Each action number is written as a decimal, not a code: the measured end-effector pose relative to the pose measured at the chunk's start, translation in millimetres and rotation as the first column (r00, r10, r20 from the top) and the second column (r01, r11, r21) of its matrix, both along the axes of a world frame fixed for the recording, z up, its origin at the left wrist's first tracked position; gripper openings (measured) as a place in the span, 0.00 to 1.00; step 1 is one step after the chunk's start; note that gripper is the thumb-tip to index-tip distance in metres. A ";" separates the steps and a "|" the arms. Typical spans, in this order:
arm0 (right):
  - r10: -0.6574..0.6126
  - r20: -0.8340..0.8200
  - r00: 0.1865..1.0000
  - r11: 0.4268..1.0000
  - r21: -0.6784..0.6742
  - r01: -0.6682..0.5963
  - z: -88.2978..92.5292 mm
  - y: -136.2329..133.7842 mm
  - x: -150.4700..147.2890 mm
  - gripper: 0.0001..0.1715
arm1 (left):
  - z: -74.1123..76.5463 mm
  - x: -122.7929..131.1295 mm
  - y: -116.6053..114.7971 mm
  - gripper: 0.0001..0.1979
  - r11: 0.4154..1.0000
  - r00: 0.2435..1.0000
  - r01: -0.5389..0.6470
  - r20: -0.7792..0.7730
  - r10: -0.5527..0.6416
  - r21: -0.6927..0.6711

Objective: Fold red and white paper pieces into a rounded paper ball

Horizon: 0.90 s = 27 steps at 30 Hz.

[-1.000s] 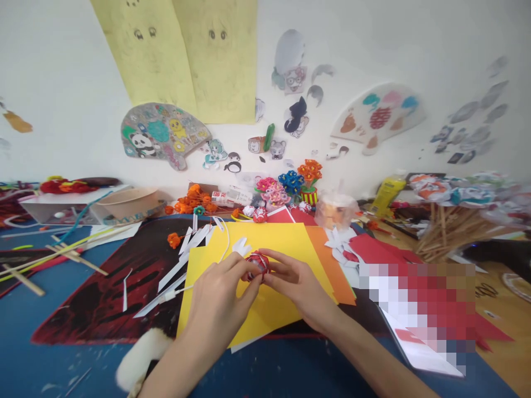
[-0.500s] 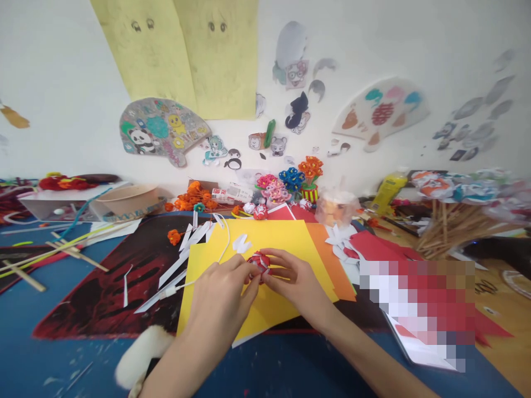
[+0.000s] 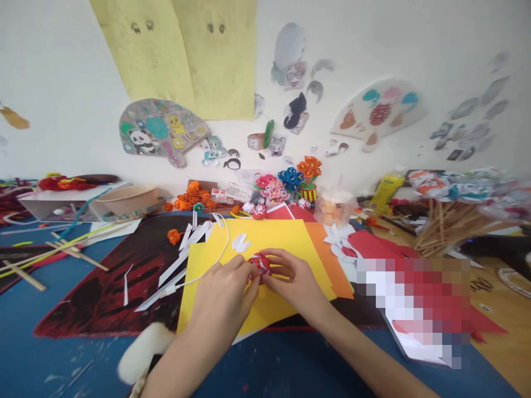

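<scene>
A small red-and-white folded paper ball [image 3: 260, 262] is held between both hands above a yellow paper sheet [image 3: 274, 235]. My left hand [image 3: 228, 290] pinches its left side with thumb and fingers. My right hand [image 3: 296, 282] curves round the right side, fingertips against it and thumb below. Part of the ball is hidden by the fingers. Just behind it on the sheet lie small white paper pieces [image 3: 240, 242]. Similar red-and-white paper balls [image 3: 260, 211] sit beyond the sheet's far edge.
White paper strips [image 3: 178, 260] and a white cable [image 3: 222, 257] lie to the left. Orange paper [image 3: 332, 260] and red paper [image 3: 373, 246] lie right. Small crafted flowers [image 3: 290, 179] stand by the wall. Wooden sticks [image 3: 440, 226] bundle at far right; a bowl [image 3: 128, 202] stands at back left.
The hands and the paper ball stay almost in place, with barely visible finger movement. The whole view has shifted very slightly.
</scene>
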State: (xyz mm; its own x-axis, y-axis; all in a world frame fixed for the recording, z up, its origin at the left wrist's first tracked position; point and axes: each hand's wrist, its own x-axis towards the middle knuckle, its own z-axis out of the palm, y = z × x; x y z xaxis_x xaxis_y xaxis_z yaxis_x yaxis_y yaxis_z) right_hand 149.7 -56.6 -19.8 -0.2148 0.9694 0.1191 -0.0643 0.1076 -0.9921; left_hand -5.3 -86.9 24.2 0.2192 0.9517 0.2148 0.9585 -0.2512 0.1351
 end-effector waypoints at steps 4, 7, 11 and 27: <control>-0.014 -0.009 1.000 1.000 0.011 0.014 -0.5 -1.0 -0.8 0.22 | -1.5 -0.3 1.8 0.08 0.999 0.999 -0.028 -0.023 0.029 0.046; -0.045 -0.025 0.999 0.999 0.011 0.045 0.2 -3.7 -3.1 0.23 | -4.1 1.4 1.7 0.08 0.994 0.997 -0.058 -0.051 0.063 0.092; -0.078 -0.067 0.995 0.997 0.014 0.079 1.1 -9.3 -7.9 0.22 | -9.6 5.2 -1.8 0.08 0.982 0.991 -0.046 -0.117 0.068 0.183; -0.035 -0.112 0.993 0.997 -0.078 0.026 1.4 -2.3 -2.7 0.28 | 1.0 -14.5 14.9 0.08 0.996 0.891 0.011 0.453 0.028 -0.083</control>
